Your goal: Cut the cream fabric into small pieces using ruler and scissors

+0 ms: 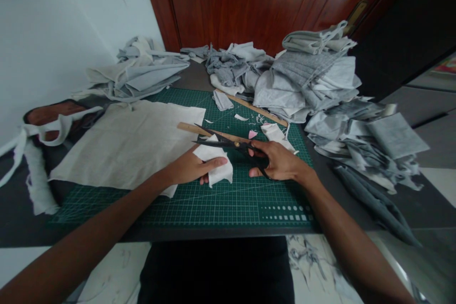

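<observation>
Over the green cutting mat [228, 204], my left hand [188, 166] pinches a small piece of white fabric [220, 173], thumb on top. My right hand [281, 159] grips the handles of black scissors [237, 144]. Their blades are spread apart and point left, at the upper edge of the white piece. A wooden ruler [188, 127] lies partly beneath the scissors. To the left, a large off-white cloth [135, 142] is spread flat, reaching close to my left hand. Another small white scrap [276, 134] and a pink scrap [252, 134] lie just beyond my right hand.
Tall heaps of folded grey fabric [295, 76] stand at the back right, with more grey pieces [370, 137] at the right. A fabric pile [138, 73] sits back left. Another wooden strip [256, 107] crosses the mat's far part. Scraps [308, 256] lie on the floor.
</observation>
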`<action>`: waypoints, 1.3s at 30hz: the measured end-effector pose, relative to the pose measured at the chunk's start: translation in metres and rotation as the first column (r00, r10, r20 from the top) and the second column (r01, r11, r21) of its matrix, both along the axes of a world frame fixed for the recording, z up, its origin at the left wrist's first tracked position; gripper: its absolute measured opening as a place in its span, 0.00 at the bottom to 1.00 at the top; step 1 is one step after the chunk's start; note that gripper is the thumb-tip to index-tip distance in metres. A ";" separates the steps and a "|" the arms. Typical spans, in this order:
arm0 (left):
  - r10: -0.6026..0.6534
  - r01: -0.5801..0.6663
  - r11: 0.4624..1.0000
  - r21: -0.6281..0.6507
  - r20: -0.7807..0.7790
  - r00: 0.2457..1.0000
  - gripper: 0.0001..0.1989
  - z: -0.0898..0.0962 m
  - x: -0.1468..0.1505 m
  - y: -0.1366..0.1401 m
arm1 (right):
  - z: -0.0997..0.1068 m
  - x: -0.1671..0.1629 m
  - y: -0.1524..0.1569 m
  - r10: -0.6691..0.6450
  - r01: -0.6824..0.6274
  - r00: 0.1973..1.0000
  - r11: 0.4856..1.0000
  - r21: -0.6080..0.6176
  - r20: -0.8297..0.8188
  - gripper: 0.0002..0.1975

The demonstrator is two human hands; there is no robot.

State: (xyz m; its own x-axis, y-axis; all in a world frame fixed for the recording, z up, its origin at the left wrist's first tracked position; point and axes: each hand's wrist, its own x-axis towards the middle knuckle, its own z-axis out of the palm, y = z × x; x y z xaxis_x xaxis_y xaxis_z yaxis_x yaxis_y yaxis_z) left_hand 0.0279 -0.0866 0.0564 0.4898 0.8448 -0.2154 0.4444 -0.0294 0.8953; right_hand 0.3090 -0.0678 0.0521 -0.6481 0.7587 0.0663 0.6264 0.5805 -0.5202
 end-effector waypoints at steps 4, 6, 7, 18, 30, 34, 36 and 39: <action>-0.028 0.028 0.999 -0.031 0.005 1.000 0.17 -0.003 -0.001 -0.001 | -0.005 -0.001 0.000 -0.036 0.037 0.999 0.999 0.003 -0.040 0.23; -0.027 0.028 0.999 -0.037 0.016 0.999 0.16 -0.004 -0.001 -0.001 | -0.007 0.002 0.002 -0.073 0.072 0.993 0.997 -0.019 -0.091 0.26; -0.024 0.025 0.999 -0.037 0.018 1.000 0.16 -0.005 -0.001 -0.001 | -0.008 0.003 0.003 -0.095 0.092 0.989 0.995 -0.029 -0.115 0.27; 0.014 -0.011 0.999 0.050 -0.050 0.999 0.19 -0.003 -0.004 0.003 | 0.003 0.007 0.001 -0.063 0.063 0.998 0.998 0.018 -0.001 0.25; 0.001 -0.001 1.000 0.012 -0.015 1.000 0.18 -0.008 -0.005 0.003 | 0.000 0.007 0.001 -0.148 0.154 0.977 0.988 0.024 -0.155 0.29; 0.014 -0.014 1.000 0.020 -0.023 1.000 0.18 -0.005 -0.004 0.002 | 0.007 0.012 0.001 -0.130 0.138 0.987 0.987 0.084 -0.094 0.29; 0.029 -0.029 0.999 0.022 -0.037 0.999 0.18 -0.004 -0.004 0.002 | 0.008 0.011 0.000 -0.131 0.134 0.990 0.989 0.068 -0.043 0.28; 0.032 -0.031 0.999 0.025 -0.056 0.998 0.19 -0.004 -0.004 0.003 | 0.008 0.007 -0.002 -0.112 0.112 0.993 0.994 0.014 0.022 0.26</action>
State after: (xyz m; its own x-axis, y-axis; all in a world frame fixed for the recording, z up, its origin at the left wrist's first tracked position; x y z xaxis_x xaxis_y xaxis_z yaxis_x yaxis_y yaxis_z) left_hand 0.0242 -0.0834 0.0522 0.4505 0.8649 -0.2213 0.4950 -0.0357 0.8682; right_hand 0.3157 -0.0698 0.0605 -0.5605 0.8258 0.0626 0.6995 0.5125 -0.4980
